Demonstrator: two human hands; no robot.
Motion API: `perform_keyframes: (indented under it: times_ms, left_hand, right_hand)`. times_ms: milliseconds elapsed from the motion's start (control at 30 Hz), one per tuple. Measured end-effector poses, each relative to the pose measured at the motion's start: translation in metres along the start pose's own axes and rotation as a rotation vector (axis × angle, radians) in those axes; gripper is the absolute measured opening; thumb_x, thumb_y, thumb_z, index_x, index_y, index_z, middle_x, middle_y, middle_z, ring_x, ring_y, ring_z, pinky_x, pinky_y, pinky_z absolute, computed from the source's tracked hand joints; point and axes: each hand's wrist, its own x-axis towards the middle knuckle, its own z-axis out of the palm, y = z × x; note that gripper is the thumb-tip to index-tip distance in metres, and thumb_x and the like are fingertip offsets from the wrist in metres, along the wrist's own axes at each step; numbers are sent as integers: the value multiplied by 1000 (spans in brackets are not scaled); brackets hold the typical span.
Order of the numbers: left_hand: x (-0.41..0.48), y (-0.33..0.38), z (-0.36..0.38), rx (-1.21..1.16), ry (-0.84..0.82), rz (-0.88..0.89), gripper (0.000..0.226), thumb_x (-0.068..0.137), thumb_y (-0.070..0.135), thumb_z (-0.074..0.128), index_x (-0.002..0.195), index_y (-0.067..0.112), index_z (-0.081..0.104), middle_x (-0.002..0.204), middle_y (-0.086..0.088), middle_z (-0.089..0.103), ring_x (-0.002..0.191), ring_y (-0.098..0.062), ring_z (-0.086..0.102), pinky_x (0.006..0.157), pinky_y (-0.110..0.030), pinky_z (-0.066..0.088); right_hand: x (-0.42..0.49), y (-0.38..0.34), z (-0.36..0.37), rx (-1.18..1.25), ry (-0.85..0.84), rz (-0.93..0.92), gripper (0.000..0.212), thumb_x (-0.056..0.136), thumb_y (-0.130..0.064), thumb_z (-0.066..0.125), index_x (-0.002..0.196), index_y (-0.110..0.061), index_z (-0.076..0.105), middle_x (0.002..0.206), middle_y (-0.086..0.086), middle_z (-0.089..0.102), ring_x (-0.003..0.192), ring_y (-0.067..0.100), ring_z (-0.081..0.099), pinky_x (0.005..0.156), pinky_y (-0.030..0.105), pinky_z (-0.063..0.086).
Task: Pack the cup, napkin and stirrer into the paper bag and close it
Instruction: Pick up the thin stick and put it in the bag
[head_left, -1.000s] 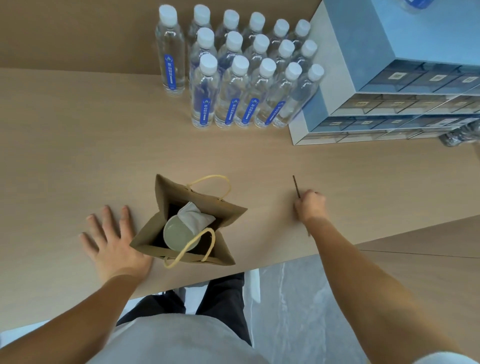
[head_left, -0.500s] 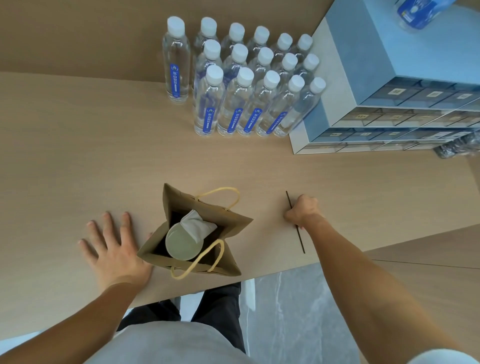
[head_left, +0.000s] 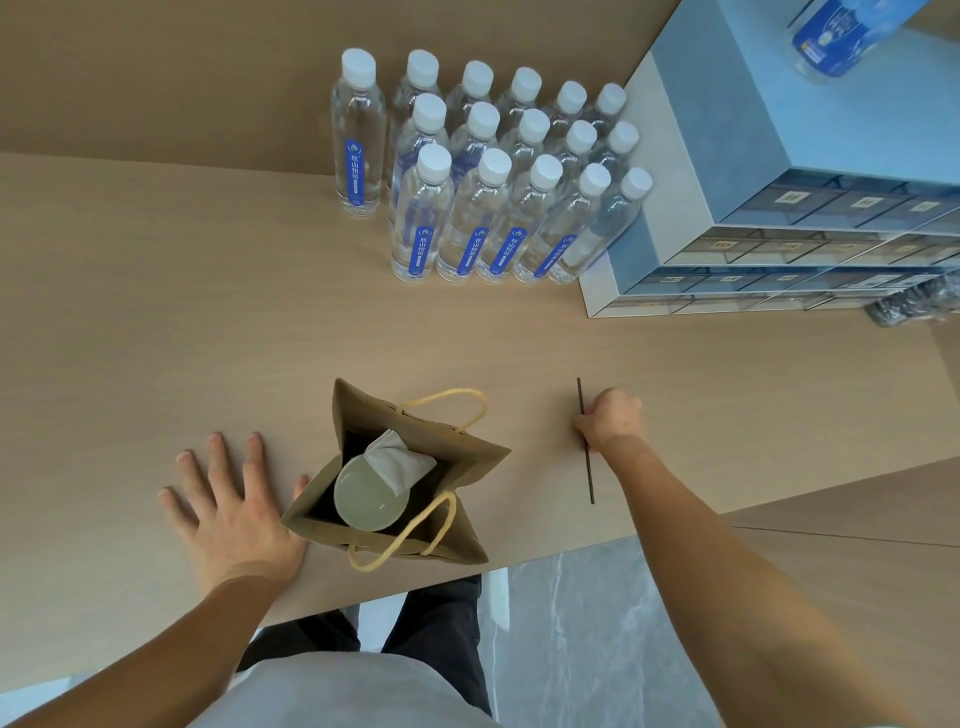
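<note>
A: Cup (head_left: 370, 500) and napkin (head_left: 399, 461) are sitting in the open paper bag (head_left: 457, 473), beside the flat, spread left hand (head_left: 228, 509).

B: Right hand (head_left: 610, 420) is pinching the stirrer (head_left: 588, 470) between closed fingers on the table (head_left: 156, 322). Dropping in and closing are remaining.

The brown paper bag (head_left: 457, 467) stands open near the table's front edge, its 2 yellow cord handles splayed outward. Inside, the cup (head_left: 370, 498) sits upright under a pale round lid, with the crumpled grey napkin (head_left: 397, 462) tucked against its far side. The thin dark stirrer (head_left: 588, 470) lies outside, to the bag's right, well apart from it.
</note>
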Motion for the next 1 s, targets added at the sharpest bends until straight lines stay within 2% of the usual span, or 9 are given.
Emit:
perform_keyframes:
  times_ms: [67,200,333,433,533,600,667,767,1000]
  left_hand:
    - [0,1,-1,-2,3,-2,83,79,59,24,153,22,21,165,-14,7,150,-36,-10,118,-55,-9]
    - [-1,1,-1,-10,1,-4,82,80,57,30,153,21,21,165,-14,6,150,-36,-10,118,-55,-8]
    - [-1,-1,-1,-3,8,2,83,79,55,37,153,21,22,165,-15,7,150,-37,-8,119,-56,-6]
    - [-1,-1,-1,-8,7,6,84,79,55,39,153,21,21,165,-14,6,150,-36,-10,119,-55,-7]
    - [0,0,0,-2,3,5,84,80,56,36,154,22,18,165,-13,4,150,-36,-12,118,-56,-8]
    - [0,-1,1,7,-2,1,83,82,59,33,154,22,17,165,-13,3,149,-36,-12,118,-56,-8]
    - [-1,-1,2,8,1,7,82,83,59,31,154,22,17,165,-13,5,149,-36,-11,118,-57,-6]
    - [-1,-3,2,-1,23,27,80,83,57,30,153,19,22,164,-16,11,149,-40,-5,118,-60,-1]
    - [1,-8,8,-32,49,61,79,81,56,26,149,17,32,160,-19,22,147,-44,6,115,-63,6]
  right_hand:
    - [-2,-3,-1,-28,-20,8,15,74,-8,57,82,0,67,92,22,70,79,32,70,68,36,62]
    - [-3,-8,0,-64,-68,33,11,73,-16,60,69,-6,58,78,15,61,53,31,71,51,36,63]
    - [1,-8,0,-24,-65,66,14,66,-16,54,65,-6,63,72,14,66,42,26,68,37,25,54]
    - [-3,-4,2,35,-64,76,17,65,-18,53,65,-4,63,68,15,68,48,26,69,37,22,52]
    - [-22,-5,1,98,-78,11,20,62,-15,45,61,-8,64,49,13,69,48,21,69,44,17,49]
    - [-42,-12,-3,211,-73,-57,14,63,-13,48,57,-13,60,42,10,65,45,26,69,45,20,52]
    - [-68,-22,-13,357,-54,-158,17,69,-15,56,53,-16,56,40,9,61,43,33,67,50,33,56]
    - [-118,-42,-49,562,-33,-332,20,75,-11,57,57,-17,58,42,5,62,42,28,65,54,46,57]
    - [-272,-73,-165,802,310,-980,17,76,-7,50,72,-16,64,58,5,66,50,29,67,48,36,57]
